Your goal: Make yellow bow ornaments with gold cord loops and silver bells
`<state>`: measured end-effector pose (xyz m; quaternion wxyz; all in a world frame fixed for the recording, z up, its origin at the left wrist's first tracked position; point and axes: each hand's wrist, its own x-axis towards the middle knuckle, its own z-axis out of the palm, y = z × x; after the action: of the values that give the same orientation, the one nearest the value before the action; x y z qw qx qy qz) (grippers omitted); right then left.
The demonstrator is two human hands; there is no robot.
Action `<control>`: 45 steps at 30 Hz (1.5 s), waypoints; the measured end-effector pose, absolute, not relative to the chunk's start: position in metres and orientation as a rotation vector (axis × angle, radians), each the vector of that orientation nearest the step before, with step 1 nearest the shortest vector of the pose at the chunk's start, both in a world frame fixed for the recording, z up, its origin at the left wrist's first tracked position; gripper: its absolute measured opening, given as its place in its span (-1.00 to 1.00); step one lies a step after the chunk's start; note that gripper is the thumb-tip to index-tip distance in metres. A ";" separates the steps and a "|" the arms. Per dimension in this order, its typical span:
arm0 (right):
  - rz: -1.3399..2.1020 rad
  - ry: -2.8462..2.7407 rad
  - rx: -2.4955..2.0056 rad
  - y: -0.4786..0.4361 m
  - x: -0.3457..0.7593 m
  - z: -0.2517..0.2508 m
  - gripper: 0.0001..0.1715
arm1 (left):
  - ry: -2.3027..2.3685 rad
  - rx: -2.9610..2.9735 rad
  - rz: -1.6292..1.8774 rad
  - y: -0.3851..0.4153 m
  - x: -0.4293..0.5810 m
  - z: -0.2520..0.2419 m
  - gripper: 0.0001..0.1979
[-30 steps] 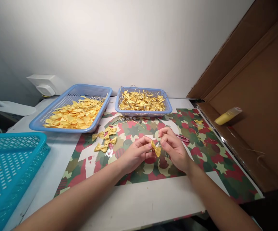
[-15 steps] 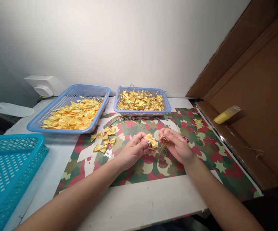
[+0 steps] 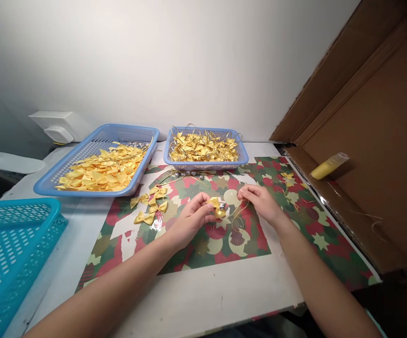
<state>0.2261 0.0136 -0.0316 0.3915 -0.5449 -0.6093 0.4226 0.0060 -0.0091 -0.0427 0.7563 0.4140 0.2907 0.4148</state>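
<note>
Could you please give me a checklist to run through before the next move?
1. Yellow bow held by the left hand: ok.
2. Silver bell showing at the bow: ok.
3. Gold cord held by the right hand: ok, at the fingertips.
4. Cord straight: not ok, it curls below that hand.
5. Bell firmly fastened: cannot tell.
6. Other bells in view: ok, before the smaller blue basket.

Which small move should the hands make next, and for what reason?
Probably the right hand should gently draw the gold cord straighter: it pinches this cord, which hangs in slack loops, while the left hand holds the yellow bow, with a silver bell at its front.
</note>
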 end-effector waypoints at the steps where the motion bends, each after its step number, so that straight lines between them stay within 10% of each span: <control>1: 1.009 -1.574 -1.436 0.015 0.229 -0.034 -0.64 | 0.646 0.900 0.918 -0.009 0.006 -0.043 -0.73; 9: 0.509 -1.753 -1.490 0.007 0.225 -0.033 -0.78 | 0.744 1.017 0.959 -0.010 0.005 -0.043 -0.70; 15: 0.952 -1.931 -1.015 -0.017 0.195 -0.022 -0.89 | 0.789 1.215 1.031 -0.015 0.009 -0.035 -0.70; 45: 0.451 -1.858 -0.803 -0.022 0.192 -0.031 -0.78 | 0.742 1.201 1.088 -0.020 0.012 -0.031 -0.87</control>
<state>0.1916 -0.0220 -0.0305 0.5087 -0.3334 -0.7713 0.1873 0.0122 -0.0204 -0.0313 0.6286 0.5240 0.3240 0.4747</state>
